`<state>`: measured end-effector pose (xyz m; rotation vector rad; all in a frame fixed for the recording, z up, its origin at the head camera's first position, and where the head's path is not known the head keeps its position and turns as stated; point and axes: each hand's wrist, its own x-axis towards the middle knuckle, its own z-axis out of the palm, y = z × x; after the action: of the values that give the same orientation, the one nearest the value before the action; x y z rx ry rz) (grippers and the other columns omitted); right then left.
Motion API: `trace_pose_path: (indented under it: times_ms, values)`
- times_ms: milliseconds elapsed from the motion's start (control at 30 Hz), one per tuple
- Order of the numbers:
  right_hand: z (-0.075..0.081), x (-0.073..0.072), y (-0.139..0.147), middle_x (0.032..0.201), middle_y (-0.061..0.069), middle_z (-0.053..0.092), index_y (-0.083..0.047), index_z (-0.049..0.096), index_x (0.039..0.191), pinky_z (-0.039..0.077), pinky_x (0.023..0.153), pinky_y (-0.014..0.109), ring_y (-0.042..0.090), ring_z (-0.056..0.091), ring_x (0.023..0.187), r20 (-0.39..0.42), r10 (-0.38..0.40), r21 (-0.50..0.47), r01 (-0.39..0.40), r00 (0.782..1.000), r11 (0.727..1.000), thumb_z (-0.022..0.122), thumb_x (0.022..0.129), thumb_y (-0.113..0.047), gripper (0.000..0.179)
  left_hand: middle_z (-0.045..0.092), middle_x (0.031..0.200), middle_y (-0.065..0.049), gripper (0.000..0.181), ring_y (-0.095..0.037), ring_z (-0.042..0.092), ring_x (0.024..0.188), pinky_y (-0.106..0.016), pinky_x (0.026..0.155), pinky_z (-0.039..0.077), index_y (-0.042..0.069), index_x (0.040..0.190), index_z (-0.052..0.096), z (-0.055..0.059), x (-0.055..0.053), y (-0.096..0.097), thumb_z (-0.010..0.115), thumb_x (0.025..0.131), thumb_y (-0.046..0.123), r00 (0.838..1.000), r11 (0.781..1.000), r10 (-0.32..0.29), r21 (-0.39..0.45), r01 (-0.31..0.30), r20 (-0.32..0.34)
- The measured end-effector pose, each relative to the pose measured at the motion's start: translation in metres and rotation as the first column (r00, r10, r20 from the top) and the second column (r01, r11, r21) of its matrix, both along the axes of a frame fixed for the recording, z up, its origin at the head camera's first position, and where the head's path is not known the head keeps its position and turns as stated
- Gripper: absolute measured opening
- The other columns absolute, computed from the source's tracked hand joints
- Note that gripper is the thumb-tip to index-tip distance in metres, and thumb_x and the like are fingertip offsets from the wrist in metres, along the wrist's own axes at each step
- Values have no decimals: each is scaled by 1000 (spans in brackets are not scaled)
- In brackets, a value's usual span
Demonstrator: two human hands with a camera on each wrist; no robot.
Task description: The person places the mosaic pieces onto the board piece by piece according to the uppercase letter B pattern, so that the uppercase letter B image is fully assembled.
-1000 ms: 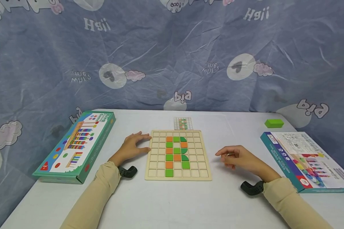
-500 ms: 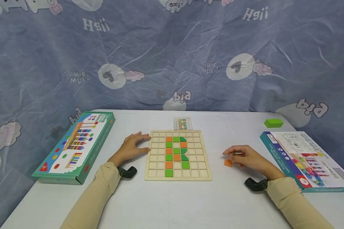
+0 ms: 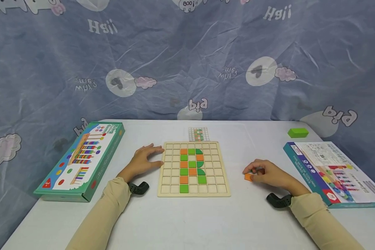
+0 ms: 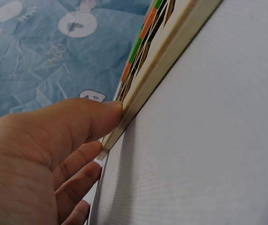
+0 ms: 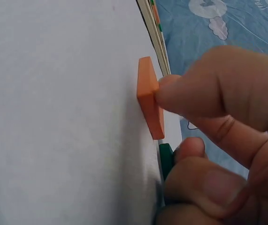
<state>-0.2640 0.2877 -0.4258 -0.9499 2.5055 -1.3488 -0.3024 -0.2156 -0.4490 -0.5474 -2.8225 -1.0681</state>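
A wooden grid board [image 3: 172,189] lies mid-table with orange and green square tiles and several dark-green curved pieces in its cells. My left hand [image 3: 142,160] rests against the board's left edge. In the left wrist view the thumb [image 4: 108,115] touches the board's side, its fingers fairly straight. Right of the board, my right hand [image 3: 267,173] pinches an orange square tile [image 3: 248,177] at the table. The right wrist view shows the thumb against the tile's face; a dark-green piece [image 5: 166,158] sits by the curled fingers.
A printed pattern card [image 3: 198,134] lies just beyond the board. A green box [image 3: 104,166] with ring pictures stands at the left. Another flat box [image 3: 337,173] lies at the right, with a bright green block [image 3: 298,133] behind it. A patterned cloth hangs behind.
My right hand has moved right, away from the board. The orange tile came into view beneath it, and the fingers have closed around it. My left hand stays at the board's edge.
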Motion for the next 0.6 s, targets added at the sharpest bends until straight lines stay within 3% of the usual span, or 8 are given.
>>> trace_pose_path:
  times_ms: [233, 433, 600]
  values:
    - [2, 1, 2, 96, 2, 59, 6, 76, 114, 38, 56, 25, 11, 46, 72, -16, 5, 43, -4, 1000, 999, 69, 83, 14, 34, 59, 157, -14, 56, -44, 33, 159, -61, 132, 14, 7, 143, 70, 0, 1, 1, 83, 91, 26, 1000, 1000, 0, -4, 0, -1]
    - [2, 1, 0, 94, 3, 60, 5, 77, 112, 38, 54, 23, 9, 43, 62, -19, -28, 64, 29, 999, 998, 80, 89, 6, 24, 59, 157, -14, 56, -44, 33, 159, -61, 132, 13, 7, 142, 70, 0, 3, -1, 83, 91, 25, 1000, 1000, 8, -7, -8, -2]
    - [3, 2, -2, 91, 2, 57, 3, 76, 111, 38, 53, 22, 6, 43, 60, -11, -61, 83, 62, 998, 995, 86, 87, 1, 25, 59, 157, -14, 55, -44, 33, 159, -61, 132, 13, 7, 142, 70, -1, 2, -1, 83, 91, 25, 1000, 1000, 11, -9, -11, 0]
